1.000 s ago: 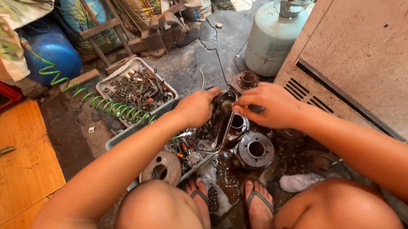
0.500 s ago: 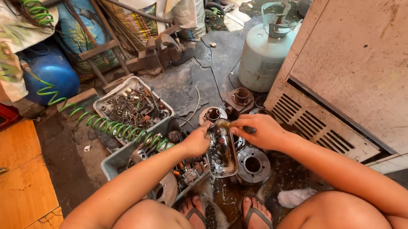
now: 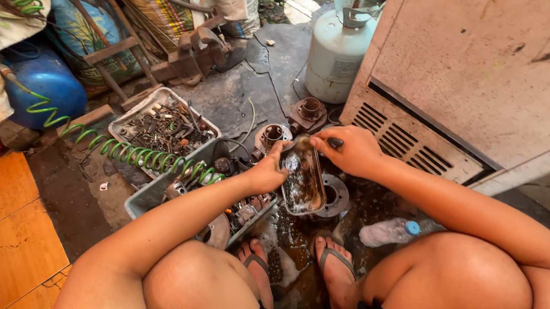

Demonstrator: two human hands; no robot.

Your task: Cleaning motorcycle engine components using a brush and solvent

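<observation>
A big pale metal cabinet (image 3: 474, 50) with a louvred vent along its lower edge fills the upper right of the frame. Left of it, at top centre, stands a light grey gas cylinder (image 3: 338, 47). At the upper left sits a blue drum (image 3: 47, 86), and a green coiled hose (image 3: 126, 152) runs from it down toward the middle of the frame. The hose crosses beside a grey tray (image 3: 160, 127) heaped with rusty bolts and scrap, then passes over the rim of a second grey bin (image 3: 155, 192) of dirty parts at centre left. An orange wooden board (image 3: 9, 231) takes up the lower left edge.

At the centre, over wet, oily ground, the person holds a small rectangular metal pan (image 3: 301, 181) — greasy inside, tilted a little — between both hands. The left hand (image 3: 265, 173) is closed on the pan's left rim, and the right hand (image 3: 346, 153) grips its upper right corner, fingers curled (a small dark piece shows at the fingertips, too small to tell).

Just under the pan lies a round metal flange (image 3: 336, 198). Two more rusty fittings (image 3: 307, 113) rest above the hands, near the cylinder. A clear plastic bottle with a blue cap (image 3: 390, 232) lies at lower right beside the person's knee, and two feet in sandals (image 3: 296, 266) are planted below the pan.
</observation>
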